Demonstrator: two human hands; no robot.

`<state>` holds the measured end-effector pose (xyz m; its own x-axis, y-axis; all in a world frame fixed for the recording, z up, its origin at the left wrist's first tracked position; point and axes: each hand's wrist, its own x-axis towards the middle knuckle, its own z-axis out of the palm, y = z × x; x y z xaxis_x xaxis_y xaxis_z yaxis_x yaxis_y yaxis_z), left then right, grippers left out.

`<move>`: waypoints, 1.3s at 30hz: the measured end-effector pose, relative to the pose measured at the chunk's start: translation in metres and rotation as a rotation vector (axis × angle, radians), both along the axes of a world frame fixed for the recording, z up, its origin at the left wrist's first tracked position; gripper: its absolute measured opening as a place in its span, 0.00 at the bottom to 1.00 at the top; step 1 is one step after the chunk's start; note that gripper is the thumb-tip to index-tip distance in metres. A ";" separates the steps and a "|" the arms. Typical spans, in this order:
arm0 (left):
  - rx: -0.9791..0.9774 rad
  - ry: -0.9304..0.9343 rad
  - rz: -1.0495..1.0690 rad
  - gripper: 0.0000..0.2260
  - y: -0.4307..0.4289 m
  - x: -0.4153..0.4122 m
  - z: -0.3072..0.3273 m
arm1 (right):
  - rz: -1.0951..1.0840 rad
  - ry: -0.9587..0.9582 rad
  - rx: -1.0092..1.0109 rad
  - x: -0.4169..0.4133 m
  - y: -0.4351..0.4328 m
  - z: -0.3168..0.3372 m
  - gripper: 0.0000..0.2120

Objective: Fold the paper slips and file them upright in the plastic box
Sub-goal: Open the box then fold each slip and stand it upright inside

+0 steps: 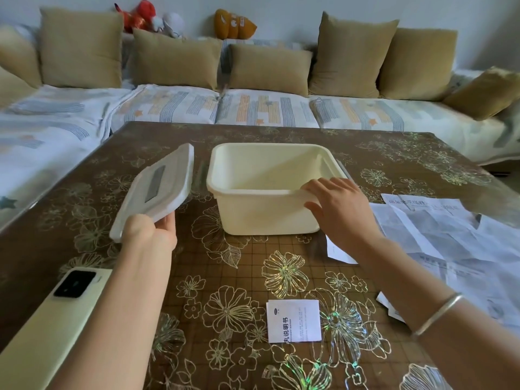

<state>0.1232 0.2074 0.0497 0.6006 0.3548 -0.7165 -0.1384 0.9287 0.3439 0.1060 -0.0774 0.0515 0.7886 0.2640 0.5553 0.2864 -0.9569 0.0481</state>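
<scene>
Standing open near the middle of the tabletop (247, 266), toward its far edge, the one cream plastic box (270, 209) has nothing in it that shows. The right hand (342, 209) rests against the box's near right corner, fingers spread over the rim and thumb on the outer wall, touching rather than clamping. The left hand (153, 230) is closed on the near end of the single white lid (160, 187), which it holds tilted above the table just left of the box, clear of it. One folded paper slip (294, 320) lies flat near the table's front edge, between the two forearms and well apart from both hands. A heap of unfolded paper sheets (450, 237) covers the right edge behind the right wrist; they overlap too much to count, perhaps four or more. One pale green phone (53, 313) lies face down at the near left corner, beside the left forearm. A silver bangle (439, 312) circles the right wrist.
</scene>
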 end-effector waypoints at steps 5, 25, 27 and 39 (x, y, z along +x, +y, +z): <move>0.202 0.075 -0.167 0.11 0.002 -0.005 -0.005 | -0.035 0.082 0.048 0.001 0.003 0.003 0.19; 2.450 -0.384 -0.439 0.12 -0.062 -0.018 -0.005 | 0.135 0.882 -0.073 -0.092 0.034 -0.021 0.31; 2.497 -0.359 -0.458 0.08 -0.062 -0.017 -0.002 | 0.097 0.923 -0.052 -0.091 0.036 -0.021 0.31; 2.164 -0.568 -1.017 0.06 -0.048 -0.049 0.036 | 0.185 1.168 0.578 -0.080 0.010 0.030 0.03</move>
<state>0.0747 0.1594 0.0862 0.8939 -0.3380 0.2944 -0.4483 -0.6787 0.5818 0.0264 -0.0670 0.0814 0.8559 0.3752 -0.3559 0.0083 -0.6981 -0.7159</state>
